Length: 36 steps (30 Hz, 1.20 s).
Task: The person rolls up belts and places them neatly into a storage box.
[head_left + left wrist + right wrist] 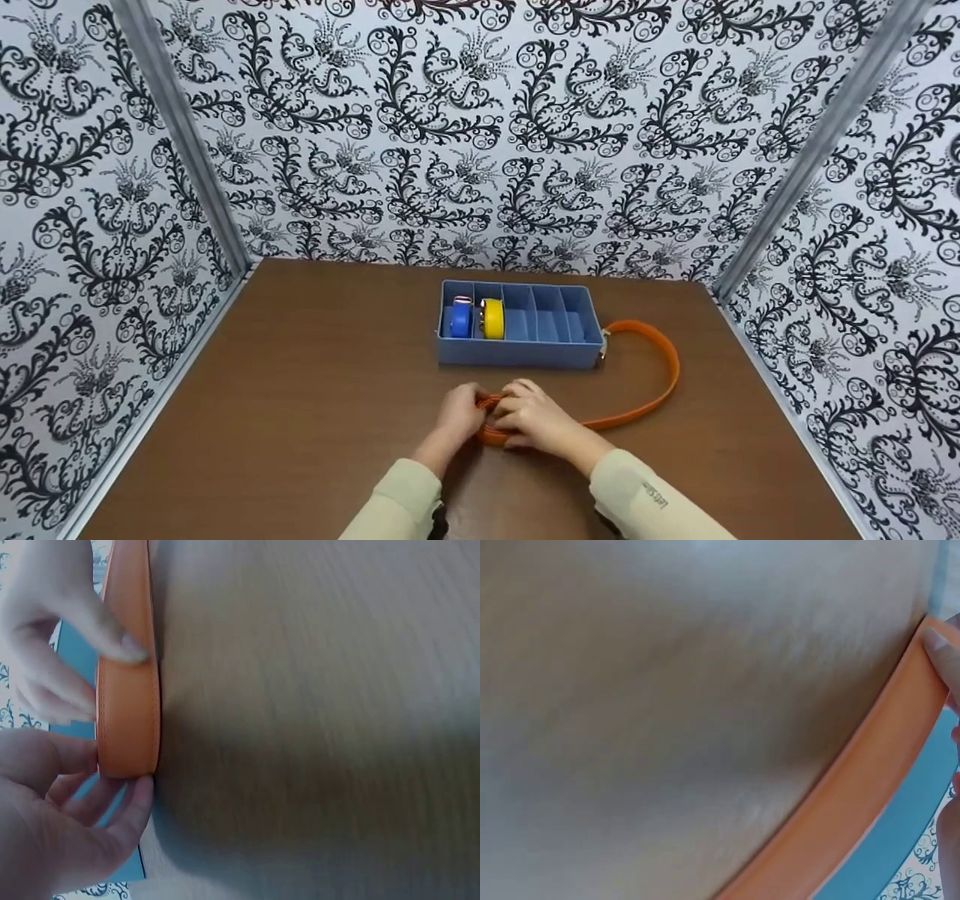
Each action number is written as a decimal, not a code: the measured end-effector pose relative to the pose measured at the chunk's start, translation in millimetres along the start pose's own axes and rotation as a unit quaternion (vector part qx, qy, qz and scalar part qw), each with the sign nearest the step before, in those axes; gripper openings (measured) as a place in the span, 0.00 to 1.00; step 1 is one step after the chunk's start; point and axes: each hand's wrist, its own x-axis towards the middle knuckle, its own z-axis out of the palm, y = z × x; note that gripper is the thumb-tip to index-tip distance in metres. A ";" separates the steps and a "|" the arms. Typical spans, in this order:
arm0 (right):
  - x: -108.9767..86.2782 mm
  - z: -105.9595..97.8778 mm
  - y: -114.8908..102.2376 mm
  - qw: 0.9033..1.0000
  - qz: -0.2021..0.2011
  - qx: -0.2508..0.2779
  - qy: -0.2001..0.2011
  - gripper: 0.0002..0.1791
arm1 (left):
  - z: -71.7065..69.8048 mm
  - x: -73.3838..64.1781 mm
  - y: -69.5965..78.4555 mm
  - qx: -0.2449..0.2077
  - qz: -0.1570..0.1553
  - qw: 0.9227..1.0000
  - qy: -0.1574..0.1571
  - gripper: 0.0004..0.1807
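An orange belt lies partly wound into a coil near the front middle of the table. My left hand grips the coil's left side, and in the left wrist view its fingers hold the rounded end from below. On the coil's right side, my right hand holds the strap with curled fingers. A thumb presses on the stitched strap in the right wrist view. From the coil the belt's loose length curves right and back to a metal end beside the box.
Behind my hands stands a blue divided box. Its left compartments hold a rolled blue belt and a rolled yellow belt. Black-and-white patterned walls enclose the brown table.
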 end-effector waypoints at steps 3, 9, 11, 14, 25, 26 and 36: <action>-4.3 -7.7 4.5 0.999 -0.002 0.014 -0.037 0.15 | -3.0 2.8 -4.7 0.006 0.047 0.998 -0.037 0.09; -8.3 -6.8 10.1 0.999 -0.003 0.038 -0.029 0.11 | -4.2 7.1 -12.0 -0.006 0.115 0.990 -0.081 0.08; -7.4 -4.8 9.3 0.999 0.002 0.043 -0.020 0.10 | -3.9 8.1 -11.3 -0.009 0.117 0.990 -0.082 0.08; -3.4 -2.4 6.3 0.999 0.018 0.044 -0.017 0.10 | -2.9 8.9 -8.4 -0.007 0.100 0.993 -0.069 0.09; 18.7 8.5 -3.7 0.997 0.077 0.006 0.001 0.09 | 8.9 1.6 5.7 -0.029 -0.077 0.994 0.076 0.18; 19.8 9.1 -3.8 0.997 0.079 0.007 0.004 0.10 | 8.8 1.7 5.9 -0.029 -0.088 0.992 0.083 0.18; 11.9 7.7 3.4 0.996 0.083 -0.010 -0.012 0.15 | 0.3 6.0 3.0 -0.005 -0.058 0.998 0.036 0.15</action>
